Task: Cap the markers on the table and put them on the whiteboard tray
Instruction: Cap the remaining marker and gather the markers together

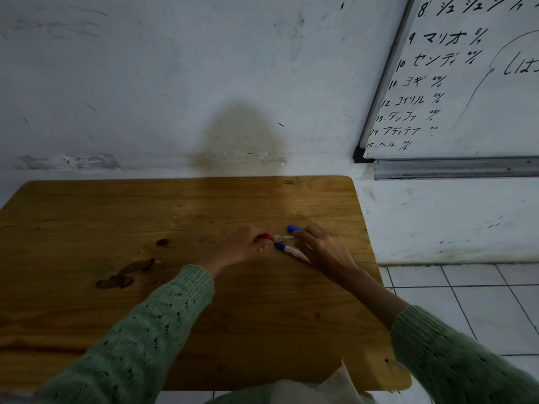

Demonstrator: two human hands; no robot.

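Note:
On the wooden table (145,223), my left hand (242,246) pinches a red cap (264,237) at the left end of a red marker (284,238). My right hand (323,249) holds that marker's white barrel from the right side. A blue marker (287,249) lies just below it on the table, partly under my right hand. A loose blue cap (294,228) rests on the table just beyond my right fingers. The metal whiteboard tray (455,168) runs along the bottom of the whiteboard (466,83) at the upper right.
The table stands against a scuffed white wall. Dark stains (125,275) mark the wood at the left. White floor tiles (466,310) show to the right of the table. Green knitted sleeves cover both my forearms.

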